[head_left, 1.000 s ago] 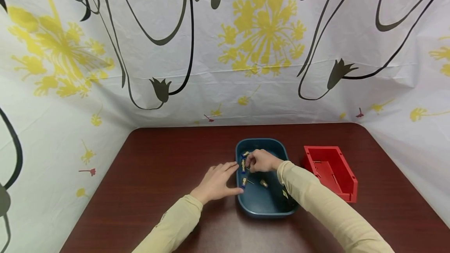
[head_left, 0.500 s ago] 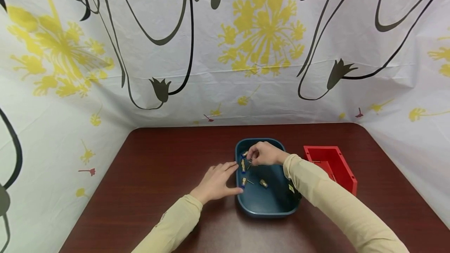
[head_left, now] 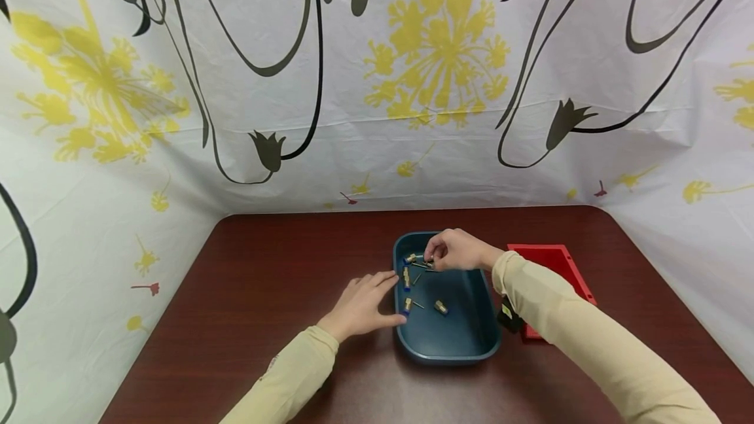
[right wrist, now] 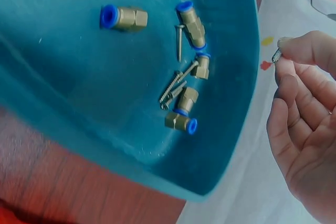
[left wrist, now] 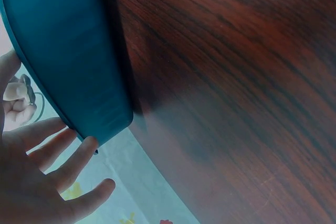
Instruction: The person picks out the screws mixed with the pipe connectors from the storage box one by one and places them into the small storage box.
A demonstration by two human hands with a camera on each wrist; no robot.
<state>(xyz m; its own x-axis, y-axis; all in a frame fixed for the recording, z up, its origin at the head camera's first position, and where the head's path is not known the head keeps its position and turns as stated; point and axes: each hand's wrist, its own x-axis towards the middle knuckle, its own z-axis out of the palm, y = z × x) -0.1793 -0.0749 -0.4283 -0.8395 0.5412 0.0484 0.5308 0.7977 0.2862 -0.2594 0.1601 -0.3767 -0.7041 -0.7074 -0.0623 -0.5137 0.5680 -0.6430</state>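
My right hand is over the far end of a blue-green tray. In the right wrist view its thumb and index finger pinch a small metal screw. My left hand is at the tray's left side, fingers spread and nearly straight, fingertips at the rim in the left wrist view. Inside the tray lie several brass push-in fittings with blue collars, one fitting apart from the others. Several loose screws lie among the fittings along one wall.
A red bin stands right of the tray, partly hidden behind my right forearm. Both sit on a dark reddish-brown wooden table. A white cloth with a plant pattern hangs behind the table.
My right hand has risen from the tray's left part and moved right and away from me, bringing a screw up. The left hand has stayed at the rim.
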